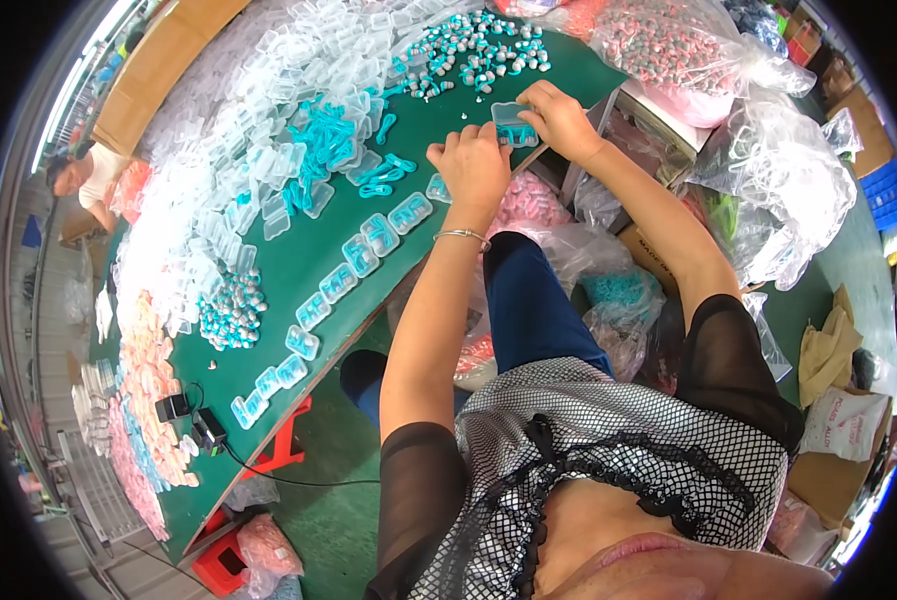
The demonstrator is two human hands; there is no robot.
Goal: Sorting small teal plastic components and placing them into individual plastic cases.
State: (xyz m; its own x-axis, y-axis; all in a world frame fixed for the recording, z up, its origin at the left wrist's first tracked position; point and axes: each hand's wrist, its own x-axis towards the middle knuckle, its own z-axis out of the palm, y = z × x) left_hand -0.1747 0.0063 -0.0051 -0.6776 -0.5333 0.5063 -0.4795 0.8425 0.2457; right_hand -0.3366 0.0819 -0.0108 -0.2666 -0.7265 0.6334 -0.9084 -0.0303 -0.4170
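A small clear plastic case (514, 113), its lid raised and teal pieces inside, sits at the table's near edge between my hands. My left hand (472, 168) grips its left side, fingers curled. My right hand (563, 122) pinches its right side near the lid; the fingertips are partly hidden. Another filled case (438, 187) lies partly behind my left wrist. From there a row of clear cases with teal pieces (339, 283) runs left along the edge. Loose teal looped pieces (377, 181) lie beyond it, and small teal-and-grey pieces (479, 50) are heaped at the back.
A large heap of clear cases (209, 160) covers the far left of the green table (269, 255). Another teal-and-grey pile (232, 308) lies nearer. Black adapters with a cable (208, 430) sit near the left edge. Plastic bags (769, 170) stand at right; a person (99, 180) is far left.
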